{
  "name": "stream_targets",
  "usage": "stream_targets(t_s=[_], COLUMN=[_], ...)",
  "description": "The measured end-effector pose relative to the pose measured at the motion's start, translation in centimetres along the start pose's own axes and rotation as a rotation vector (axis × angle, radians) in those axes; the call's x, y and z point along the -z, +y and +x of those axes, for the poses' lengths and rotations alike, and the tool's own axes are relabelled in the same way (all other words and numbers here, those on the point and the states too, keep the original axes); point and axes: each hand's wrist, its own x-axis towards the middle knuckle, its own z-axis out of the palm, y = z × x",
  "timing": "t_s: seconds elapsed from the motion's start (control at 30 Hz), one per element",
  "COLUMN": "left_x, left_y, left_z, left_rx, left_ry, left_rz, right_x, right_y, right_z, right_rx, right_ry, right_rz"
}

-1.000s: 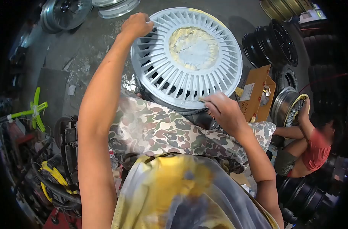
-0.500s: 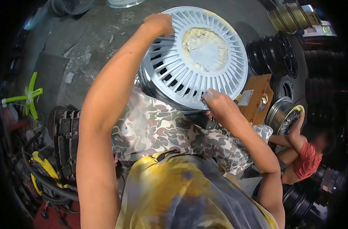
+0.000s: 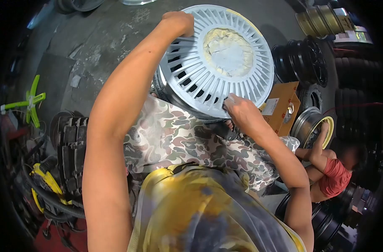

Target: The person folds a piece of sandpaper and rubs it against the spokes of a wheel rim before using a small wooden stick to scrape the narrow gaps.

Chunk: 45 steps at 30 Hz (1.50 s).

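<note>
many-spoked pale grey wheel (image 3: 231, 79) tilted in front of my knees, just beyond my camouflage trousers; cardboard box (image 3: 280, 107) near its right side; crinkled masking patch (image 3: 228, 52) across the wheel's centre; right hand (image 3: 240, 108) at the near edge, fingers bunched, any grip unclear; left hand (image 3: 179, 23) curled at the far-left edge, fingertips hidden, cannot tell if it grips

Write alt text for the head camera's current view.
The left hand and right hand touch a pale, slotted wheel with a covered centre, at its upper left and lower edge. On the right, a person in red reaches to a yellow-rimmed wheel near a cardboard box.
</note>
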Motion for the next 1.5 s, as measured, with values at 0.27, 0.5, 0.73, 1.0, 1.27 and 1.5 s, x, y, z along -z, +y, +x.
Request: stream_targets(t_s=[0.27,0.5,0.73,1.0,1.27,1.5], left_x=[0.1,0.0,0.5,0.1,-0.4,-1.9], left_y=[0.1,-0.3,-0.7,-1.6,-1.9,-2.1], left_z=[0.1,-0.3,0.0,0.1,1.0,1.7], left_rx=[-0.011,0.015,0.002,-0.046,0.013,-0.064], left_ry=[-0.002,-0.001,0.074,0.084,-0.032,0.092], left_rz=[-0.004,-0.023,-0.086,-0.153,-0.219,-0.095], right_x=[5.4,0.5,-0.3,-1.9,-0.4,4.3], right_y=[-0.6,-0.9,-1.9,-2.4,-3.0,-3.0], right_z=[0.5,2.5,1.0,0.9,0.8,1.6], right_rx=[0.019,0.143,0.105,-0.13,-0.18,-0.322], right_ry=[0.067,-0.027,0.004,0.08,0.2,-0.021], right_rz=[0.304,-0.068,-0.046,0.08,0.334,0.502])
